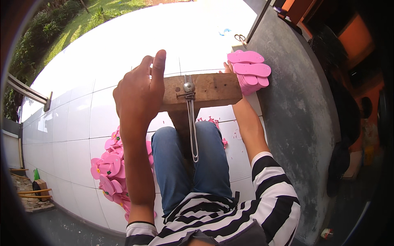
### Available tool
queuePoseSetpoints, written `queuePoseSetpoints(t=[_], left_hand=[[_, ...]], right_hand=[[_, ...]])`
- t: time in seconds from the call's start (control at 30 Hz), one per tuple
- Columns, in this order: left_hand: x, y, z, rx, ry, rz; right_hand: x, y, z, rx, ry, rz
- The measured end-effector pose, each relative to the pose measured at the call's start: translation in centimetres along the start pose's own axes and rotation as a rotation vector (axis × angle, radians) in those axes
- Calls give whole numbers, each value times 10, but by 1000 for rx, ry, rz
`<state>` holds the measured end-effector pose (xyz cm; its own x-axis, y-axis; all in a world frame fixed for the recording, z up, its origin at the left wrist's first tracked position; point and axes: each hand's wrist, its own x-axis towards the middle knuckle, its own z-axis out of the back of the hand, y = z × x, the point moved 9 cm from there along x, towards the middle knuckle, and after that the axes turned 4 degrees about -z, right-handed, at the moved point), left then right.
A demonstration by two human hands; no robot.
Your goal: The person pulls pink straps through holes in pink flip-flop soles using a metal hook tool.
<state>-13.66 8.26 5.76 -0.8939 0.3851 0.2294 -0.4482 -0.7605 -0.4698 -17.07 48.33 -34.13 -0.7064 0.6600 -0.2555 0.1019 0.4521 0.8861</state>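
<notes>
A wooden block (pixel 213 88) on an upright post stands between my knees. A long bent metal wire tool (pixel 193 135) hangs down its near face from a round-headed bolt (pixel 188 87). My left hand (pixel 139 92) is at the block's left end, thumb raised and apart from the index finger; nothing shows in it, and its other fingers are hidden. Beyond the block's right end, my right hand (pixel 227 68) reaches to the left side of a stack of pink flip-flop soles (pixel 251 69). The block hides most of that hand; the fingertips that show are apart.
Pink flip-flops with straps and small flowers (pixel 110 164) lie heaped on the white tiles left of my legs. Pink straps and scraps (pixel 211 121) lie beyond my knees. Scissors (pixel 240 39) are behind the sole stack. A grey wall (pixel 295 102) runs along the right.
</notes>
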Motion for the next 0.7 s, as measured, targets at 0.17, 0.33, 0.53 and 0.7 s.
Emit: queuePoseSetpoints(t=[0.17, 0.33, 0.53, 0.7], left_hand=[[-2, 7, 7, -39, 28, 58], [0, 5, 3, -81, 14, 35], [3, -5, -4, -82, -27, -3], [-17, 5, 29, -236, -326, -198]], right_hand=[[2, 33, -38, 469, -213, -109], [5, 41, -11, 571, -351, -77], [-53, 102, -2, 364, -102, 240], [-273, 132, -60, 365, 119, 333]])
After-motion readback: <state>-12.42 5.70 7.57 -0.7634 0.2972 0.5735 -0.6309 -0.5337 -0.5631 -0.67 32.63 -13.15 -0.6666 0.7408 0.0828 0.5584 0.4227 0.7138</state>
